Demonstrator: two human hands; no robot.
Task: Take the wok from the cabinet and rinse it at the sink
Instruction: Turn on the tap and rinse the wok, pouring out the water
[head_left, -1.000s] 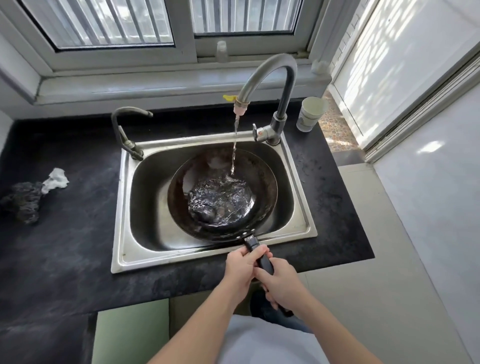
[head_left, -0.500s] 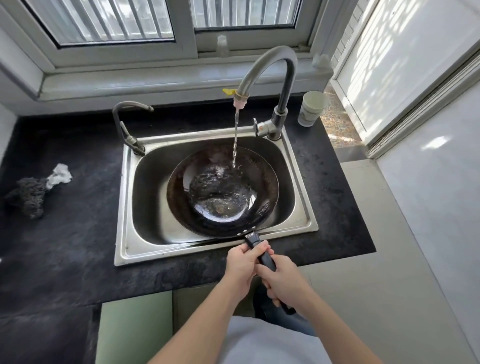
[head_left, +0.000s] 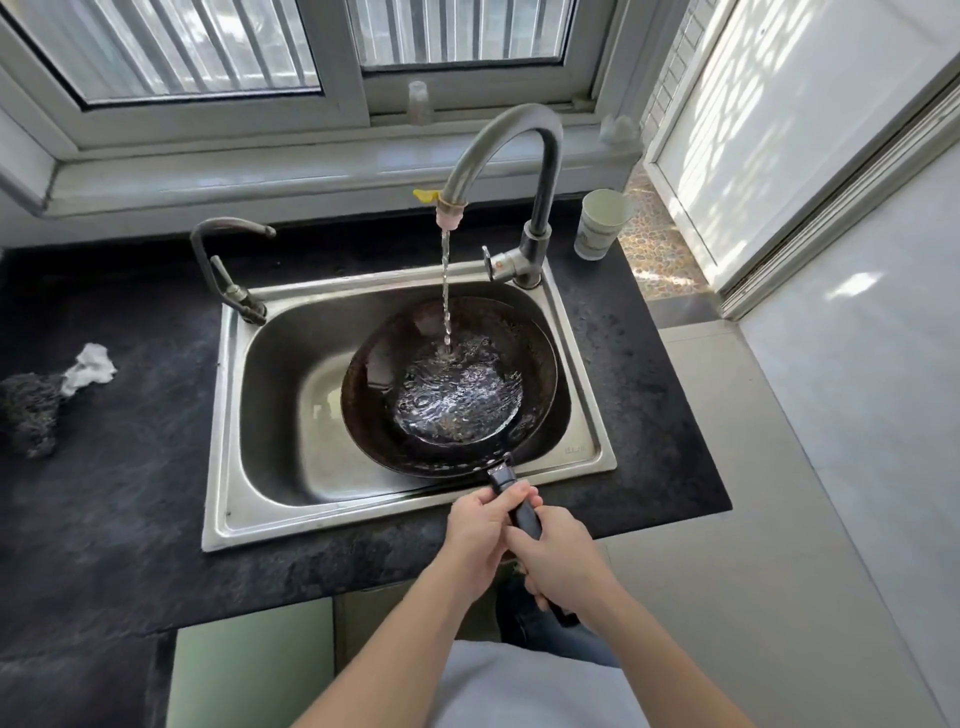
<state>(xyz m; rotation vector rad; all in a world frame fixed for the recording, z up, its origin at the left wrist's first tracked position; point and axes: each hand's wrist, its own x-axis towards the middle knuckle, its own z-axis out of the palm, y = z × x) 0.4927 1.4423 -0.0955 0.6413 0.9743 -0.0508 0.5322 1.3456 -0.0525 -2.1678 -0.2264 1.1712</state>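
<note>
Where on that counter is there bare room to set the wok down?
Widest bare patch: the countertop between the left rim of the sink and the white rag and scouring pad. Right of the sink the strip is narrow, a paper cup at its back. Two taps crowd the rear.

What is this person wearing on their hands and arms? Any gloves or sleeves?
No gloves, rings or watch show on the left hand or right hand. The left arm and right arm show no sleeves. Below are a pale grey shirt and dark blue trousers.
</note>
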